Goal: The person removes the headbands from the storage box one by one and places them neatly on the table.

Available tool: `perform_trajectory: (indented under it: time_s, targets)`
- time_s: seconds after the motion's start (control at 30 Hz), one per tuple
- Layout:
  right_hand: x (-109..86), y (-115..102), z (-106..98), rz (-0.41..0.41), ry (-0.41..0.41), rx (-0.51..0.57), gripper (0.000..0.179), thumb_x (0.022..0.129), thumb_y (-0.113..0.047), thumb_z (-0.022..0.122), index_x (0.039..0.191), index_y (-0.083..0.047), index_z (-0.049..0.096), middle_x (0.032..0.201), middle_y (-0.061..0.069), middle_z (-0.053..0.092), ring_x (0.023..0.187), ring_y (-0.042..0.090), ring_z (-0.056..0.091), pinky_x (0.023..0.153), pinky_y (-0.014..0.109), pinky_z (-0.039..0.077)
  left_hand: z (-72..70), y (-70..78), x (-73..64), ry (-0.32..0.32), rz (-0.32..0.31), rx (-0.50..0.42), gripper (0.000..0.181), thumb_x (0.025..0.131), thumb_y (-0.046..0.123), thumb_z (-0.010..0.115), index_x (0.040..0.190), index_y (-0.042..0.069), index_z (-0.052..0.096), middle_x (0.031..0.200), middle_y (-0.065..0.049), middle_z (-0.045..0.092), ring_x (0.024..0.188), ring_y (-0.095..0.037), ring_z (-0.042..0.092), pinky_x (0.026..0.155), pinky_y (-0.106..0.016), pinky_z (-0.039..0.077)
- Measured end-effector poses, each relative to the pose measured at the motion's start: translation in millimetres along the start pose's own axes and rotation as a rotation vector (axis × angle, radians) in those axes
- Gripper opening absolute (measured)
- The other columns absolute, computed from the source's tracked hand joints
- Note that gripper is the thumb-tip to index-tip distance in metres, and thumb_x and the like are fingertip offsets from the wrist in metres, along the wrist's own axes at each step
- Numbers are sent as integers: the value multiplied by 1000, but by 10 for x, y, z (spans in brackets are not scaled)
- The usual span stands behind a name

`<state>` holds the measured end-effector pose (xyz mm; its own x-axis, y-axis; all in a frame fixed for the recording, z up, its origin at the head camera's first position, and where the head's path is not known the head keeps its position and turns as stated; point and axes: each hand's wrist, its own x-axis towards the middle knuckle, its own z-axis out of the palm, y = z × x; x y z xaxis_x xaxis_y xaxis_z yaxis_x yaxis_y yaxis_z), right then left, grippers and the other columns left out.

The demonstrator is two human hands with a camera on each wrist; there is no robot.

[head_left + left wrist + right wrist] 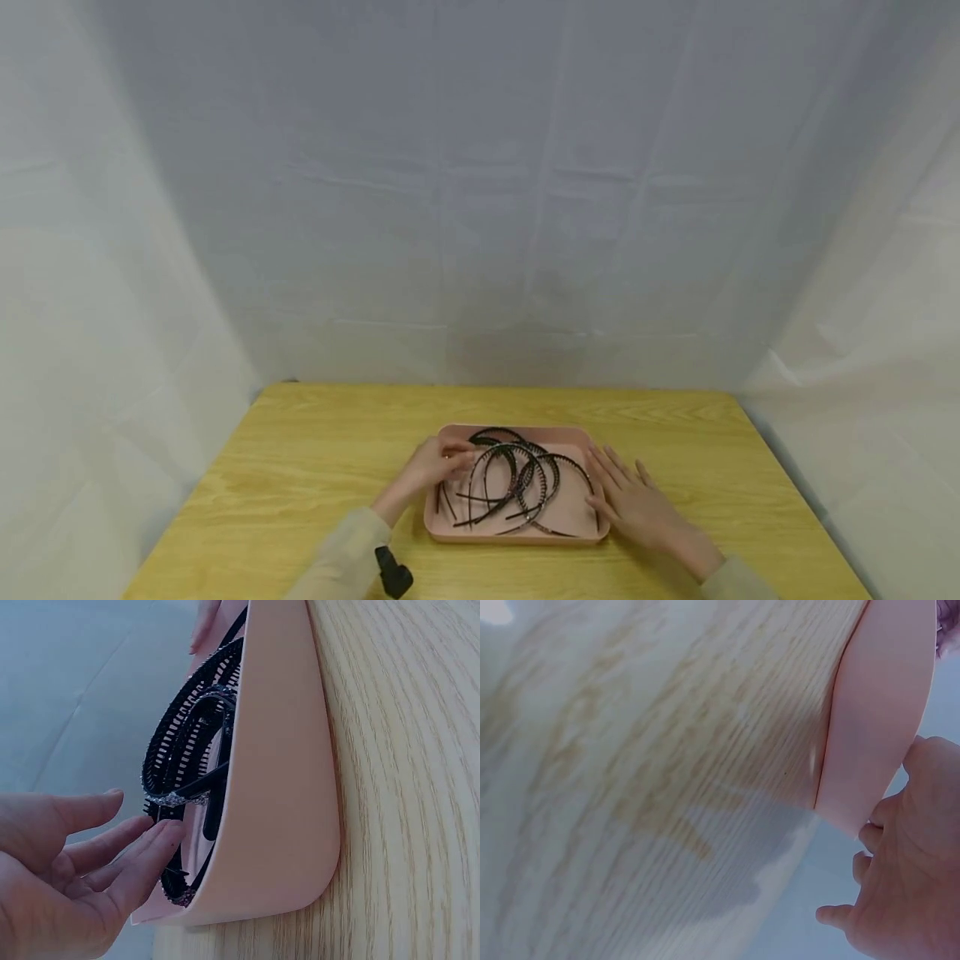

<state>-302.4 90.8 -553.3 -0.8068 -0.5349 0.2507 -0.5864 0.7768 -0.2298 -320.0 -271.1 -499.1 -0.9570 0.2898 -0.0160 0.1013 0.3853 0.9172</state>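
Note:
A shallow pink tray (517, 540) holds several black headbands (542, 467), toothed on the inside, some with a sparkly silver outer face. They overlap in a loose tangle. My left hand (435, 463) reaches over the tray's left rim. In the left wrist view that hand (82, 862) has its thumb apart and its fingertips right at a glittery headband (176, 796). Against the tray's right side lies my right hand (636, 507), fingers spread. The right wrist view has this hand (911, 847) along the outer pink wall (881, 697), its thumb at the rim.
The tray stands on a wood-grain table (315, 467), near its front middle. White sheeting (495, 208) hangs behind the table and on both sides. A black strap piece (393, 572) sits at the left sleeve.

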Motion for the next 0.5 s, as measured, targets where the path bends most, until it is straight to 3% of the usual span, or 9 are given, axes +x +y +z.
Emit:
perform_trajectory:
  time_s: [0.2,0.37,0.5]
  targets:
    - [14,-30,-24,4,3,0,65,105,-35,55,157,-2,35,159,22,36,147,41,32,110,73,26,51,-36,26,-56,18,50,33,101,9,63,125,-14,64,113,-29,69,91,-38,72,72,-44,62]
    - [31,-29,-28,17,-19,0,65,105,-35,55,157,-2,35,160,21,35,148,41,31,112,73,26,93,-39,38,-43,20,97,32,99,5,64,124,-14,63,108,-28,72,91,-35,73,73,-40,62]
    - [39,-28,-36,27,-48,3,66,106,-36,53,157,-1,33,162,20,32,149,41,30,113,73,23,116,-43,41,-27,6,59,32,99,3,64,126,-15,62,104,-25,74,91,-35,74,73,-39,63]
